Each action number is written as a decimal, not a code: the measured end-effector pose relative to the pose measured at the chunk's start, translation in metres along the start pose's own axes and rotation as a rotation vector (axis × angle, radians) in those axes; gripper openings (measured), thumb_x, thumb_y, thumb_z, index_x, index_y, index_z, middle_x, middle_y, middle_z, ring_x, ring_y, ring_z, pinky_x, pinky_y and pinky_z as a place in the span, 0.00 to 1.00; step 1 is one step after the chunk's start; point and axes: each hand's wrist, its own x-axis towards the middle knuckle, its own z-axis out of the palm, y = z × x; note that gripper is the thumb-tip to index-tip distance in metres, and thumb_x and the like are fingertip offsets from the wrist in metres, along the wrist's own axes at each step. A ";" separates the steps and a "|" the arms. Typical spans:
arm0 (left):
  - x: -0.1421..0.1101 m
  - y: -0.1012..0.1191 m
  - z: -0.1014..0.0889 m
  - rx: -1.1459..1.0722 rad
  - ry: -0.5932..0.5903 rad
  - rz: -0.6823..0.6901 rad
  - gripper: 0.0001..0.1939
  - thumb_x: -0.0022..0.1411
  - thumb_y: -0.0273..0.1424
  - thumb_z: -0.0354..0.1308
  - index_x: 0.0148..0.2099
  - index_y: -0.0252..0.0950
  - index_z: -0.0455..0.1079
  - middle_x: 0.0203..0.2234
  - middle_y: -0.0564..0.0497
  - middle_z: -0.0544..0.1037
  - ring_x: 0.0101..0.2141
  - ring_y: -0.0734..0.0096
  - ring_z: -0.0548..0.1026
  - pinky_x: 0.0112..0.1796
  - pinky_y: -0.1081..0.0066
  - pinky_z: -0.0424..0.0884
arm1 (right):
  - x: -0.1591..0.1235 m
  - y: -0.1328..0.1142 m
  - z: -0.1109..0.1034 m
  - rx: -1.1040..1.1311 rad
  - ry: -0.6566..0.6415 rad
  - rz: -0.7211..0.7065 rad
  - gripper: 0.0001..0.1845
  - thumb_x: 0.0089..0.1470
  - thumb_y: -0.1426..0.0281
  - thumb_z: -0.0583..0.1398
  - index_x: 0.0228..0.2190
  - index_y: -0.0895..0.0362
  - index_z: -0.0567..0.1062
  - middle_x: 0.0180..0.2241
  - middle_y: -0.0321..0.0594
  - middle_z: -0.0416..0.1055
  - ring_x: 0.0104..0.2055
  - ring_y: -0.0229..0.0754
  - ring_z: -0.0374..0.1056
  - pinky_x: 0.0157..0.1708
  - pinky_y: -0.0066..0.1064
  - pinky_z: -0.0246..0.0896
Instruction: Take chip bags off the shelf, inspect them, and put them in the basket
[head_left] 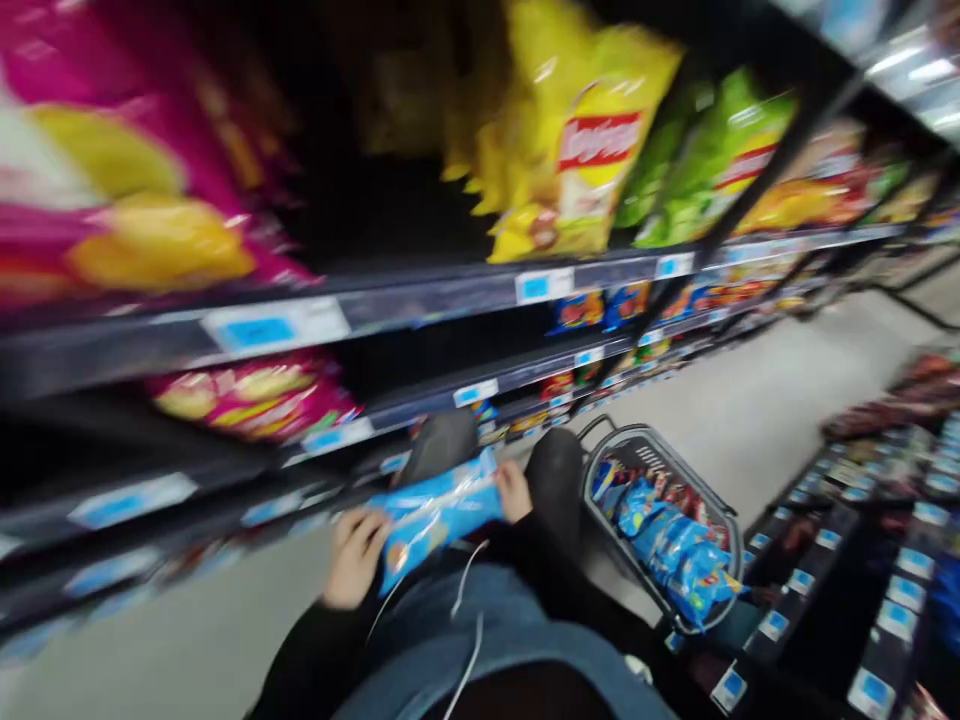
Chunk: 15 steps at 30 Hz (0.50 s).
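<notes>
A shiny blue snack bag (442, 508) lies crosswise over my lap, between my two hands. My left hand (355, 556) grips its left end, fingers curled over the top. At the opposite end, my right hand (514, 490) pinches the bag's edge. The print on the bag is too blurred to read. To the right of my knees stands a grey shopping basket (646, 432), holding several blue bags (667, 540) and some red packets.
Shelves (420, 295) with price labels run along the left and front, holding yellow bags (600, 150), green bags (724, 160) and magenta bags (255, 395). More labelled shelving (810, 580) stands at right. Pale floor (795, 360) stretches down the aisle.
</notes>
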 end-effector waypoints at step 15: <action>-0.029 -0.017 0.000 -0.124 0.163 -0.263 0.08 0.61 0.28 0.43 0.31 0.36 0.60 0.34 0.47 0.61 0.39 0.65 0.65 0.48 0.64 0.62 | 0.003 0.052 0.021 -0.013 -0.141 -0.029 0.14 0.48 0.58 0.50 0.25 0.56 0.62 0.24 0.35 0.61 0.30 0.39 0.58 0.34 0.31 0.55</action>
